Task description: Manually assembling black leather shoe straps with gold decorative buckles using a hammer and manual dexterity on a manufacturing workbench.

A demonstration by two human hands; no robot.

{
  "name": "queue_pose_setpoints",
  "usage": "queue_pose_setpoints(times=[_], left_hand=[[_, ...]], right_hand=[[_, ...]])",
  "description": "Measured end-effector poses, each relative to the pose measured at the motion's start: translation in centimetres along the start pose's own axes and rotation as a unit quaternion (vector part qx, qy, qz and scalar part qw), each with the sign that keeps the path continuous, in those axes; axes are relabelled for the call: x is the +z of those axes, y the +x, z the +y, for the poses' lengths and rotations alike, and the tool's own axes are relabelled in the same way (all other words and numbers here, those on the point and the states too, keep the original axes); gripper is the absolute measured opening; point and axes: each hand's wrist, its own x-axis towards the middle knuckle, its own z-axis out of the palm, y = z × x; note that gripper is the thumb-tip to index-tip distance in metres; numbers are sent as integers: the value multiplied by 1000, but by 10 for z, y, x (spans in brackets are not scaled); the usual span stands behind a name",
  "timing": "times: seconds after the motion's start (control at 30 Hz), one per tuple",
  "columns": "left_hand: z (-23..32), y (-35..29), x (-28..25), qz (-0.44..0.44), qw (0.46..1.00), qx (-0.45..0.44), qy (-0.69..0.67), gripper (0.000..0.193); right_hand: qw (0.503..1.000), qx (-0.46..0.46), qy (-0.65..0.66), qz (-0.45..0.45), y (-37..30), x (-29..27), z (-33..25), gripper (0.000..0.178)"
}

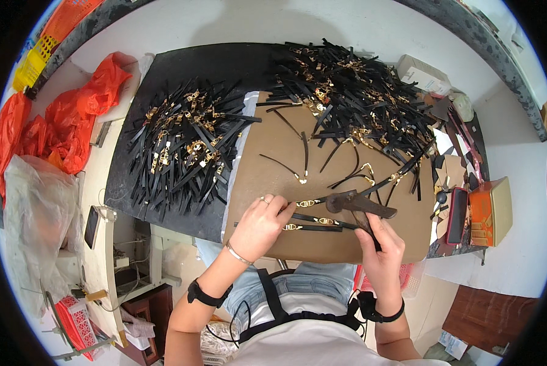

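Observation:
My right hand (383, 247) grips a hammer (366, 205) with a dark, rusty metal head, its handle passing into my fingers. The hammer head lies over the right part of a thin black strap with a gold-coloured metal link (307, 204). My left hand (262, 222), wearing a ring, pinches the left end of that strap. Two similar black straps with gold links, one upper (313, 219) and one lower (310, 228), lie just nearer to me, partly covered by my left hand. All rest on a brown padded board (273, 146).
Large heaps of black straps with gold fittings lie at left (188, 146) and far right (359, 85), with several loose ones between. A phone (457, 215) and an orange box (492, 210) stand at right. Red plastic bags (72, 122) hang at left.

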Motion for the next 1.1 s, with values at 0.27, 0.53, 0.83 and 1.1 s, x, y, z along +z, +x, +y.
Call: queue_pose_setpoints(times=[0.27,0.53,0.83,1.1], left_hand=[[-9,-16,5,45,957,-180,-222,28],[-12,2,-1,-47,975,-112,-186,52],[16,1,15,-71,997,-5,39,25],[-55,29,-72,-53,984,-106,-135,20]], right_hand=[[984,-41,-134,-114,15,16,-9,39],[982,-35,-131,-133,19,17,-7,36],[953,270,104,89,-37,-62,77,46],[929,295,187,126,-46,-45,110,47]])
